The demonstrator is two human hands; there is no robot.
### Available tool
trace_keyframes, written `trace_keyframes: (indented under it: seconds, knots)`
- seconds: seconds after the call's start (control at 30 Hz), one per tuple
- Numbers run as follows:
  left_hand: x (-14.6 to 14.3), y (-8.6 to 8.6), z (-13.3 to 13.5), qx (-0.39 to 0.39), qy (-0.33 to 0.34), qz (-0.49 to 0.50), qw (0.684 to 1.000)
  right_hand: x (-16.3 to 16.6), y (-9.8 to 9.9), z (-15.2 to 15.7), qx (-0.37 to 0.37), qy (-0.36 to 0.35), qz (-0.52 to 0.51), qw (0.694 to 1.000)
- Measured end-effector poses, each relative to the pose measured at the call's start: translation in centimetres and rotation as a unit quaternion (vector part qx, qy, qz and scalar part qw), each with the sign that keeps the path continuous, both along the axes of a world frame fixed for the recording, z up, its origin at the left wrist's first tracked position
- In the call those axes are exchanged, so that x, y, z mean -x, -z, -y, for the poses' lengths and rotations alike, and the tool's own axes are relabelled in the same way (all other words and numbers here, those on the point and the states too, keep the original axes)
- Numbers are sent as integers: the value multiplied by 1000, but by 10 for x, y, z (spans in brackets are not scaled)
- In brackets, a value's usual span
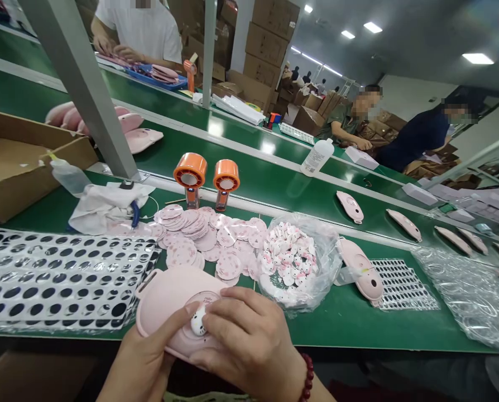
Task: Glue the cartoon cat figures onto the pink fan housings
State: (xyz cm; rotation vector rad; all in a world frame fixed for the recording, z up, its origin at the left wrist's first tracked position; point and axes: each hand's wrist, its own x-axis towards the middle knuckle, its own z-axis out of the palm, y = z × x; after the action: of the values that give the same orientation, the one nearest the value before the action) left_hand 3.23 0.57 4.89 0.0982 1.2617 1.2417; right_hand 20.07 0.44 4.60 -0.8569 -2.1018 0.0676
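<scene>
My left hand [147, 349] grips the pink casing [161, 304] at the lower middle of the frame, thumb against its small white face piece [198, 322]; my right hand [249, 335] bends over the casing's right side, fingertips pressed to that piece and covering part of it; just beyond, pink discs [203, 237] lie heaped on the green desk [316, 332], with an open plastic bag [328, 254] of white pieces right of centre; sheets of black ovals [61, 282] fill the left edge; two orange fans [207, 177] stand upright behind the discs; a metal post [82, 89] slants across the upper left, partly blocking other pink casings [143, 139] near a cardboard box [27, 167]; a co-worker in a white shirt [144, 30] sits past it.
</scene>
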Motion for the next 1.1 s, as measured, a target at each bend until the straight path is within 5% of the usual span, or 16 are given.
trace_keyframes:
  seconds: [0.27, 0.47, 0.7, 0.87, 1.0, 1.1]
  knots:
    - [-2, -5, 0, 17, -38, 6, 999, 23, 9, 17, 71, 105, -99, 987]
    - [-7, -6, 1, 17, -52, 0, 999, 31, 4, 20, 16, 159, -53, 986]
    - [-7, -2, 0, -2, -60, -17, 998, 35, 24, 23, -70, 144, 16, 987]
    - [0, 3, 2, -8, -49, -26, 998, 19, 15, 15, 77, 136, -89, 984]
    - [2, 3, 5, -45, -21, -39, 998, 15, 18, 8, 260, 161, -239, 922]
    - [-1, -2, 6, -35, 11, -32, 999, 18, 21, 6, 300, 147, -289, 897]
